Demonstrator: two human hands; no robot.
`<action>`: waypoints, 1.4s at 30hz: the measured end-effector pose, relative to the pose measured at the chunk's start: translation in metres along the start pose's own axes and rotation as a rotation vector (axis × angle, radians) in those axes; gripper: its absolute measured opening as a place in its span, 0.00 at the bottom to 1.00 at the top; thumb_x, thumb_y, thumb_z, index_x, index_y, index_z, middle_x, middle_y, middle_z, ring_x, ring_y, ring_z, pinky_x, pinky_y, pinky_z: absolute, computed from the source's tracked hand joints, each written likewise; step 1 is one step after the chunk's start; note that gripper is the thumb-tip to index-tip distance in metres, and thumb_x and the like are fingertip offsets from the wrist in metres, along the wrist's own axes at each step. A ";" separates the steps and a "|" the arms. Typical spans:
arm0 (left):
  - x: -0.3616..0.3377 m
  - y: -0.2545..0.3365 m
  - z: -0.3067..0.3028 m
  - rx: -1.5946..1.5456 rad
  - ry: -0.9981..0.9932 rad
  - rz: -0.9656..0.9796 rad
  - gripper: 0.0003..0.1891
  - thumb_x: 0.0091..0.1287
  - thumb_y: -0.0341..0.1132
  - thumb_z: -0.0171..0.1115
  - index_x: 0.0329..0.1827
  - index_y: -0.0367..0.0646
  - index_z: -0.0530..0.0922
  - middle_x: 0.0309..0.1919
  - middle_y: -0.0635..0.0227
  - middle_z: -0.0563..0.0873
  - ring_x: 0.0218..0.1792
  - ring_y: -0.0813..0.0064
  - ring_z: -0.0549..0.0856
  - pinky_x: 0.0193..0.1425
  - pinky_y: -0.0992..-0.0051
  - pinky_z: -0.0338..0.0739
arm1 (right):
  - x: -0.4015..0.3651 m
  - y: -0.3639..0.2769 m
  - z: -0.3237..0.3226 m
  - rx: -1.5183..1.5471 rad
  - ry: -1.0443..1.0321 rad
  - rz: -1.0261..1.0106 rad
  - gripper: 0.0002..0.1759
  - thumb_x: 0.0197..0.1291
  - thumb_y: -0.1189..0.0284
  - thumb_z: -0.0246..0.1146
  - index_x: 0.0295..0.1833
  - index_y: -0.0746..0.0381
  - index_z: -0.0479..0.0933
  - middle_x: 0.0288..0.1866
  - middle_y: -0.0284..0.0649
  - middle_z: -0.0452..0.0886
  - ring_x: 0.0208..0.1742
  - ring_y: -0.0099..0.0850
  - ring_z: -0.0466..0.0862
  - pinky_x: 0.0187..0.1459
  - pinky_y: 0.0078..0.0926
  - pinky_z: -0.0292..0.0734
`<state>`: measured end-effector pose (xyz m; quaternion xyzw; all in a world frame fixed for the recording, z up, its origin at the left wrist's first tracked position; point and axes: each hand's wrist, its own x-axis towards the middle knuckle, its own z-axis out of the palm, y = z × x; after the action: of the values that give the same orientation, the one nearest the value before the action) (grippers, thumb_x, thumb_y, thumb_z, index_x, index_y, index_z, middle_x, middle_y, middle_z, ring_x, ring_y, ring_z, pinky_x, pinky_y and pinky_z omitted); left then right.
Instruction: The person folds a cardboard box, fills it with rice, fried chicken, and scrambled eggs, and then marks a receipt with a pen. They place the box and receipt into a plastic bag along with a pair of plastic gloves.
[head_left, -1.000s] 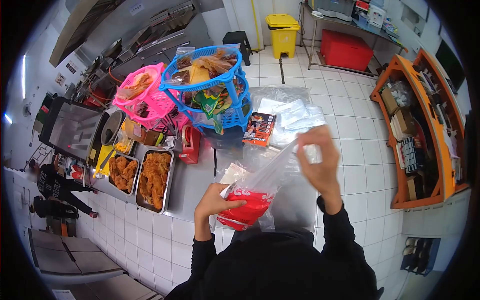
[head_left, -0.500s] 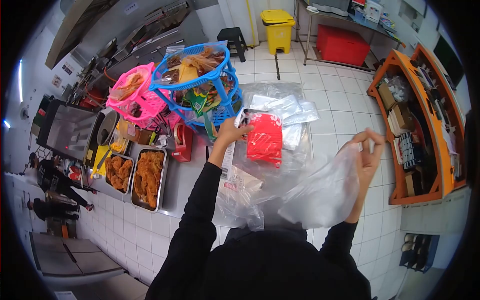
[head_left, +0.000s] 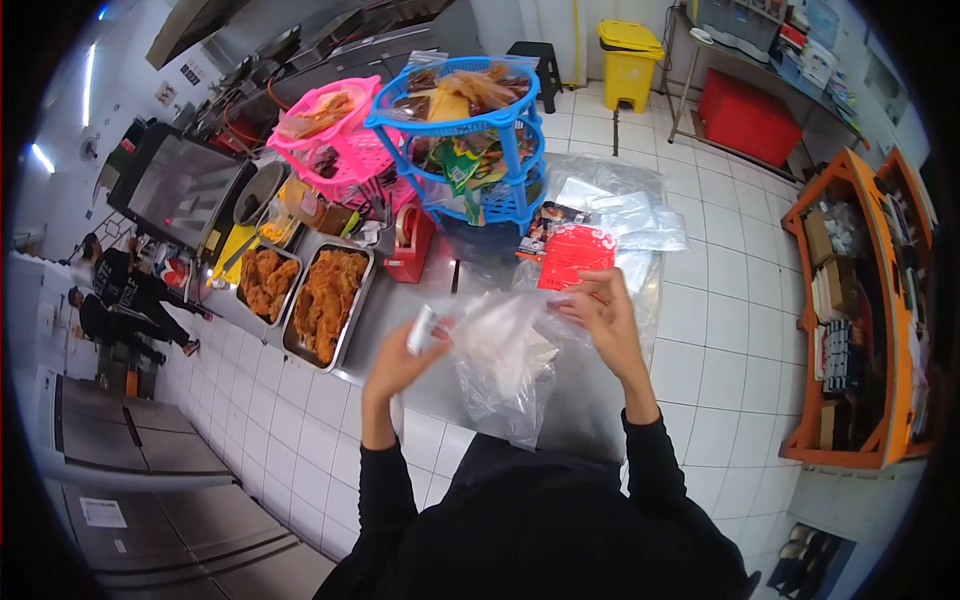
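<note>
A clear plastic bag hangs in front of my body, with something pale and paper-like showing inside it. The fingers of my right hand pinch the bag's upper edge. My left hand, at the bag's other side, has its fingers closed on a white paper slip. The left thumb points toward the bag's mouth. Just beyond my right hand lies a red printed packet on top of a stack of clear plastic bags.
Two metal trays of fried chicken stand at the left of the steel table. Behind are a red dispenser, a blue tiered basket and a pink basket. An orange shelf stands right; two people stand far left.
My right hand has brought the bag from the right to the middle. My left hand has left the red packet and come back toward me with the white slip. The view has shifted.
</note>
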<state>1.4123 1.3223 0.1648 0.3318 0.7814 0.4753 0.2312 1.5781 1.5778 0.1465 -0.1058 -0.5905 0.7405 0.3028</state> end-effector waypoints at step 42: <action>0.023 0.017 -0.060 -0.157 -0.119 0.239 0.14 0.59 0.31 0.72 0.48 0.43 0.84 0.18 0.78 0.78 0.21 0.91 0.73 0.24 0.83 0.65 | 0.008 0.082 0.066 -1.557 -0.123 0.772 0.25 0.65 0.53 0.53 0.58 0.58 0.77 0.54 0.50 0.81 0.56 0.48 0.81 0.55 0.40 0.75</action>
<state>1.3617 1.3093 0.2054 0.4308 0.6819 0.5384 0.2440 1.5114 1.5193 0.0897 -0.4354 -0.8671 0.1817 -0.1601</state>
